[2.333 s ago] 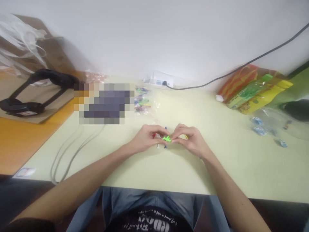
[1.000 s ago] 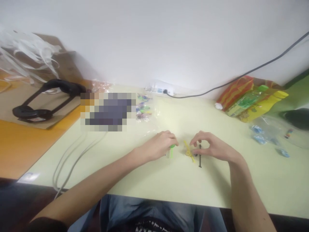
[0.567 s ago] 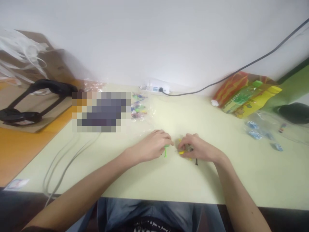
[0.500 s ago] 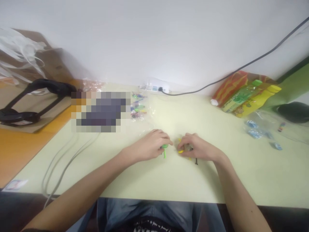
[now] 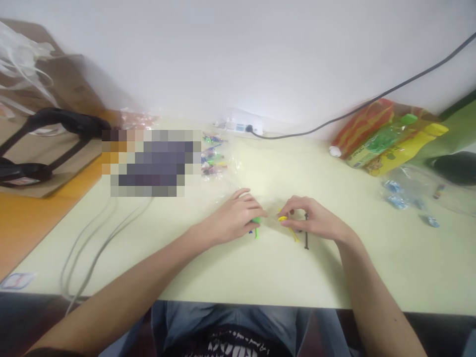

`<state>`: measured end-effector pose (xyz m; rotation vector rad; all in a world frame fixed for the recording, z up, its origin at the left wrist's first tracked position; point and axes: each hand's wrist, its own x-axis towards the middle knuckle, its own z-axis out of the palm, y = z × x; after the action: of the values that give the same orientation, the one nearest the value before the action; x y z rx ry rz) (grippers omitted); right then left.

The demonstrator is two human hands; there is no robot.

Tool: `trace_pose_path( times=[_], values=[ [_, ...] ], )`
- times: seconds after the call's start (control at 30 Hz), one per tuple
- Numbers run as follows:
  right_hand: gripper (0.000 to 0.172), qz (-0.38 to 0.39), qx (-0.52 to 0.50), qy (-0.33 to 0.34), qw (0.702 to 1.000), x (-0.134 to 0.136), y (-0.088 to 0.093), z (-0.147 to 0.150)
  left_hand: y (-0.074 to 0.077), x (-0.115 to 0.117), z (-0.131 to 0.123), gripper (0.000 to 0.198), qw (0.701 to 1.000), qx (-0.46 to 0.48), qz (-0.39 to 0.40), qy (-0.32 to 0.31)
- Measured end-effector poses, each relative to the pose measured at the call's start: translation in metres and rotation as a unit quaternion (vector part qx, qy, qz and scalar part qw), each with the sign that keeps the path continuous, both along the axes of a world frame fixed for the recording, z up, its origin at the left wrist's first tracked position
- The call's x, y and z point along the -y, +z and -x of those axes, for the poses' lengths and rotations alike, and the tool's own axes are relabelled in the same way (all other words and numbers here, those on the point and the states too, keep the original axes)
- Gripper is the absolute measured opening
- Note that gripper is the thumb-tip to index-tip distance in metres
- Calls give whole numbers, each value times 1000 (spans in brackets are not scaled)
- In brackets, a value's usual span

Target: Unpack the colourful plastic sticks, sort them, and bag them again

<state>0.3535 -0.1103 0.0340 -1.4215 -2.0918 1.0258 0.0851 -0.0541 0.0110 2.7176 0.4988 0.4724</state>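
My left hand [image 5: 234, 218] rests on the pale yellow table [image 5: 238, 267] with its fingers closed on a small green plastic piece [image 5: 256, 221]. A hand's width to the right, my right hand [image 5: 314, 220] pinches a small yellow plastic piece [image 5: 283, 218]. A thin black stick-like piece [image 5: 306, 237] lies on the table just under my right hand.
A clear bag of small coloured pieces [image 5: 213, 158] lies behind my hands. A white power strip [image 5: 240, 126] and black cable [image 5: 372, 99] run along the wall. Snack bags [image 5: 386, 139] and blue-wrapped items [image 5: 396, 196] sit right. Grey cables [image 5: 96, 243] and black headphones [image 5: 44, 144] lie left.
My hands came together at the centre, parted, then closed in again. My right hand has taken up the yellow piece from the table; my left hand keeps the green one.
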Motion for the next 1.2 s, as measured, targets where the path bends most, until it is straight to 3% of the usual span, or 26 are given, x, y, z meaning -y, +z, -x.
trace_pose_path(
  times=[0.3, 0.57, 0.7, 0.9, 0.97, 1.1, 1.2],
  values=[
    [29, 8, -17, -16, 1000, 0, 0, -1, -7, -1, -8, 11, 999, 21, 29, 11],
    [23, 9, -29, -9, 1000, 2, -1, 1, -4, 2, -1, 28, 999, 29, 38, 17],
    [22, 9, -40, -14, 999, 4, 1, 7, -6, 4, -4, 43, 996, 93, -5, -8],
    [23, 25, -91, 49, 994, 5, 2, 20, -12, 8, -16, 21, 972, 217, -92, -20],
    [27, 14, -97, 35, 995, 4, 2, 18, -12, 7, -18, 19, 963, 250, -97, -16],
    [32, -56, -11, -80, 995, 4, 3, 0, -12, 5, -14, 24, 957, 283, -65, -6],
    [27, -45, 74, -70, 994, 3, 4, -11, -13, 3, -10, 26, 954, 298, -37, 2]
  ],
)
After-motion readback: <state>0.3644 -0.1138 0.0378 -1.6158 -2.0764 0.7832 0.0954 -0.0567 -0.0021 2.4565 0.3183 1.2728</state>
